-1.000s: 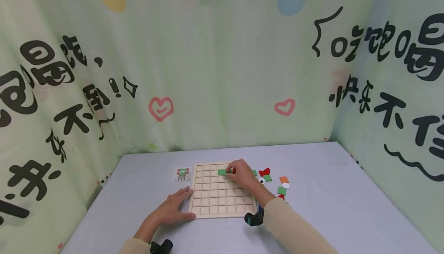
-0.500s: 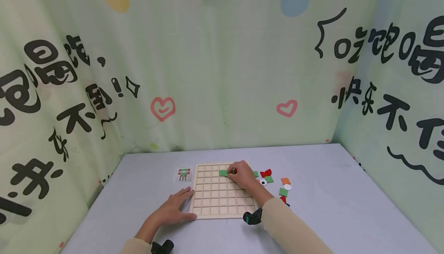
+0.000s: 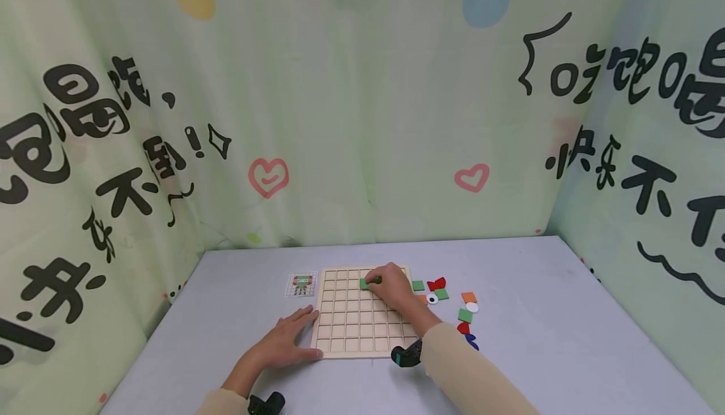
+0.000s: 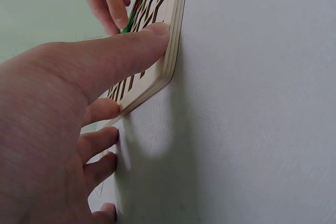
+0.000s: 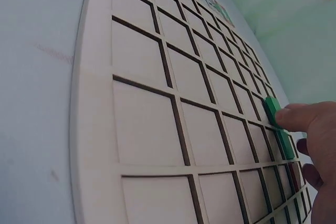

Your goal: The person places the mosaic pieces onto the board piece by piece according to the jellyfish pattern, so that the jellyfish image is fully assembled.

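Note:
A wooden board point(image 3: 334, 327) with a grid of square cells lies on the table. My left hand point(image 3: 287, 338) rests at its near left side; in the left wrist view the thumb point(image 4: 142, 45) lies on the board's rim, fingers extended along the edge. My right hand point(image 3: 396, 290) is over the far rows, its thumb and fingers pinching a green square tile point(image 5: 285, 144). Beside that tile, another green square tile point(image 5: 273, 109) sits in the grid, close to the thumb tip. A reddish piece point(image 5: 294, 176) shows in a cell below, partly covered by the fingers.
A picture card point(image 3: 301, 284) with a robot figure lies left of the board. Right of it are loose pieces: a green tile point(image 3: 465, 315), an orange tile point(image 3: 469, 297), a white disc point(image 3: 472, 307), red pieces point(image 3: 437, 284) and a blue piece point(image 3: 472, 341). Curtains hang behind the table.
My right hand has shifted slightly left over the board. Red showed by its fingertips earlier; now green shows there. My left hand stays at the board's edge, and the head view has turned slightly.

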Demonstrator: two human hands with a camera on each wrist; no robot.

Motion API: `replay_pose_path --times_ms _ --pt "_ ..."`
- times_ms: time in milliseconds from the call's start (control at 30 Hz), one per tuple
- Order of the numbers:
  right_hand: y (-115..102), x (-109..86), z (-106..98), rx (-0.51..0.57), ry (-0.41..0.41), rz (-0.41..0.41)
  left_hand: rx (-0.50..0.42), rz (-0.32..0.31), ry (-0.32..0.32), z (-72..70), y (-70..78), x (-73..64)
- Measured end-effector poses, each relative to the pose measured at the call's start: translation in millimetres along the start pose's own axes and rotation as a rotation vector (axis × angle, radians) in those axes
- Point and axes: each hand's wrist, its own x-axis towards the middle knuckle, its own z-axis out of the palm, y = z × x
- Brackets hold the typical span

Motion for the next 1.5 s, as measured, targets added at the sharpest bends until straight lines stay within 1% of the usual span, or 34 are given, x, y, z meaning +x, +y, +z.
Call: replay_pose_path --times_ms 233,300,400,500,733,867,1000,1167,1267,1367,1500 --pt "-9.4 3.3 3.6 0.027 -0.007 0.020 -0.005 0.000 0.000 -0.2 -0.1 0.3" --pt "-11.6 3.9 5.1 0.041 -0.012 0.012 -0.006 0.002 -0.001 -0.3 -0.3 0.2" --pt "-14.2 5.4 8.1 0.047 -0.013 -0.024 -0.002 0.004 0.000 -0.2 -0.4 0.2" --pt "-15.7 7.1 11.3 0.026 -0.006 -0.045 -0.001 0.002 0.000 0.6 -0.9 1.3" --pt "-20.5 9.6 14.1 -0.010 0.019 0.011 0.008 -0.013 -0.003 2.3 -3.0 5.0" --pt "-21.4 10.2 14.2 -0.025 0.023 -0.001 0.009 -0.011 -0.001 2.0 -2.9 5.6" --pt "-19.6 11.0 15.9 -0.021 0.024 -0.031 0.013 -0.009 -0.003 0.6 -1.8 5.2" --pt "-17.1 12.1 18.8 -0.016 0.019 -0.028 0.003 -0.007 -0.011 -0.5 -1.3 5.1" --pt "-16.3 12.2 19.0 -0.008 0.006 -0.026 0.003 -0.010 -0.011 -0.4 -1.6 5.2" --pt "-16.4 11.0 18.0 0.025 -0.015 -0.021 0.008 -0.016 -0.012 0.1 -2.6 5.3" --pt "-15.7 8.0 15.6 0.068 -0.027 -0.044 0.005 -0.018 -0.012 -0.1 -2.8 3.4"
